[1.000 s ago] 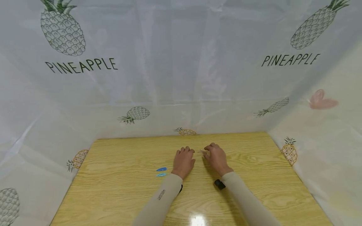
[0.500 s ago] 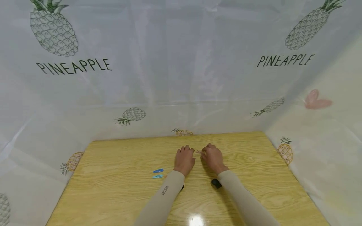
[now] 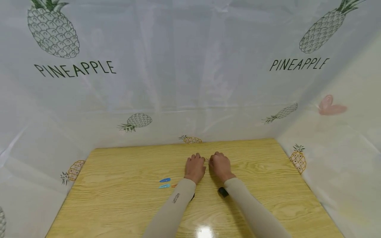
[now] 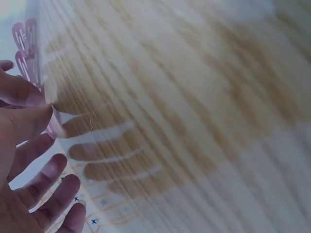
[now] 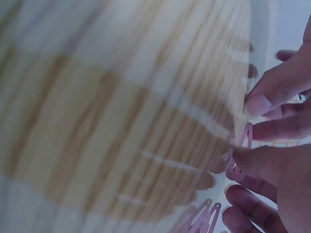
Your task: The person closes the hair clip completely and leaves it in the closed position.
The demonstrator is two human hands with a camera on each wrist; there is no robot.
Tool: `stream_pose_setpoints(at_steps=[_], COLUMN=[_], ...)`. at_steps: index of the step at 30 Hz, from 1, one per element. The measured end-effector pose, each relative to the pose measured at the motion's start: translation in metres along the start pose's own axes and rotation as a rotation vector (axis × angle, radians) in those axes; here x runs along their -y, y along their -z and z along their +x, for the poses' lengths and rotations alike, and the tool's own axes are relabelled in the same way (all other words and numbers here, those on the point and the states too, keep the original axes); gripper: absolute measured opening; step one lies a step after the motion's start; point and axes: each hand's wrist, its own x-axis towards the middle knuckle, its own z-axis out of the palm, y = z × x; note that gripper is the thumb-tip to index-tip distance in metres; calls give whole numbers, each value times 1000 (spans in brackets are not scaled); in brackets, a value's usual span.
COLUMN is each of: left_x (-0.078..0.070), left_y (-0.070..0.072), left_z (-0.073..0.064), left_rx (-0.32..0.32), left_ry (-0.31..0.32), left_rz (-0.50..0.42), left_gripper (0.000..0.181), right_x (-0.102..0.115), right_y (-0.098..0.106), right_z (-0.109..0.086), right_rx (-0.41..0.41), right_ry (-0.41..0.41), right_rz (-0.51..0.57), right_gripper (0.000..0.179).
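Note:
At the middle of the table, my left hand (image 3: 195, 168) and right hand (image 3: 221, 165) are close together, palms down. A pink snap hair clip (image 5: 234, 171) spans the small gap between them. My right thumb and a finger pinch one part of it, and my left thumb and finger hold its other end, seen as a pink edge (image 4: 54, 121) in the left wrist view. More pink hair clips (image 4: 24, 68) lie by the right hand; the head view hides them behind that hand. Left of my left forearm are a dark blue clip (image 3: 165, 180), a light blue clip (image 3: 164, 186) and an orange clip (image 3: 174, 185), partly covered by the sleeve.
The wooden tabletop (image 3: 125, 205) is glossy and reflects fingers and clips. A white pineapple-print sheet (image 3: 178, 82) rises behind the table and along its sides. A black wrist camera (image 3: 223, 192) hangs beneath the right sleeve.
My right hand has moved left, narrowing the gap to my left hand. The head view has turned slightly right, and the orange clip has come into sight beside the left sleeve.

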Motion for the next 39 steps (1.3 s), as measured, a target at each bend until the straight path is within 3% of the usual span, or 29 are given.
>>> stream_pose_setpoints(at_steps=[9, 14, 21, 26, 33, 39], left_x=[7, 16, 32, 42, 51, 58], left_y=[2, 3, 5, 14, 26, 37], left_z=[-6, -22, -44, -58, -77, -92], left_rx=[-35, -56, -168, -206, -222, -193], left_ry=[-14, -12, -40, -71, -77, -92], left_rz=[-43, -72, -149, -157, -107, -95], left_gripper=[14, 8, 6, 9, 17, 20], right_x=[8, 17, 33, 45, 58, 65], right_y=[1, 2, 10, 18, 26, 30], right_z=[-3, -16, -27, -33, -42, -45], right_rx=[27, 25, 21, 33, -13, -3], right_ry=[-18, 4, 84, 117, 200, 247], right_rz=[43, 130, 175, 195, 225, 258], right_gripper=[6, 6, 7, 10, 12, 11])
